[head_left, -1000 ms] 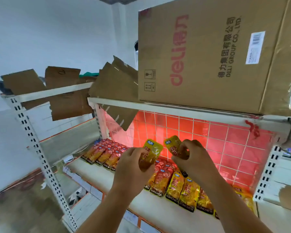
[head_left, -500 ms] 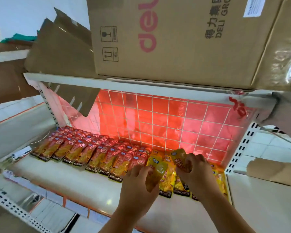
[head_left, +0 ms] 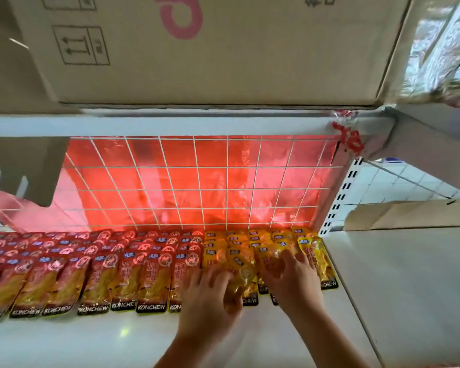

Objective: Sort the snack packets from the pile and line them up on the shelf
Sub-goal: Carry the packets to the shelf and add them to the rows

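Note:
Rows of red snack packets [head_left: 128, 277] lie lined up across the left and middle of the white shelf [head_left: 96, 338]. Rows of yellow snack packets [head_left: 312, 257] fill the right end. My left hand [head_left: 210, 298] lies with straight, spread fingers at the seam between red and yellow, its thumb side touching a tilted yellow packet [head_left: 241, 273] on the front row. My right hand [head_left: 292, 280] presses flat, fingers spread, on another yellow packet [head_left: 272, 264] just to the right. Both hands hide the lower halves of these packets.
A red foil back panel behind a white wire grid [head_left: 197, 181] closes the shelf's rear. A large cardboard box [head_left: 210, 49] sits on the shelf above, close overhead. The perforated white upright [head_left: 337, 197] bounds the right end, with a white surface and cardboard flap [head_left: 409, 213] beyond.
Both hands came down from mid-air, each with a yellow packet, and now rest on the front yellow row. The view has moved closer and lower onto the shelf.

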Motion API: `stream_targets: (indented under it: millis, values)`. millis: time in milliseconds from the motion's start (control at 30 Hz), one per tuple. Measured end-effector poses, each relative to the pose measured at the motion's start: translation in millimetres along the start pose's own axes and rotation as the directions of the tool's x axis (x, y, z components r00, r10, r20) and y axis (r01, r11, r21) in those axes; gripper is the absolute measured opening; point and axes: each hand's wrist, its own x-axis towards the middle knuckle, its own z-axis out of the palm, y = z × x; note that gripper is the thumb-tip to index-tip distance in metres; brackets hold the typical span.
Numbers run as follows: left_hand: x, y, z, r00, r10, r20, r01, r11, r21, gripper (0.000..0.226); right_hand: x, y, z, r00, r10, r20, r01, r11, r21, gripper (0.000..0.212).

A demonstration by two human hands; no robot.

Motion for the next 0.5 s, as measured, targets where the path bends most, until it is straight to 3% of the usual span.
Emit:
stream_targets:
  millis: [267, 500]
  values:
    - [1.4, -3.9, -7.9, 0.999, -0.01, 0.039, 0.015, 0.989, -0.149, 0.039, -3.0, -11.1, 6.8, 0.997, 0.067, 0.028, -0.062, 0.988, -0.141, 0.057]
    - [1.9, -0.9, -12.9, 0.997, -0.019, 0.068, 0.03, 0.986, -0.167, 0.038, -1.5, -15.6, 10.3, 0.994, 0.077, 0.071, -0.065, 0.985, -0.16, 0.06]
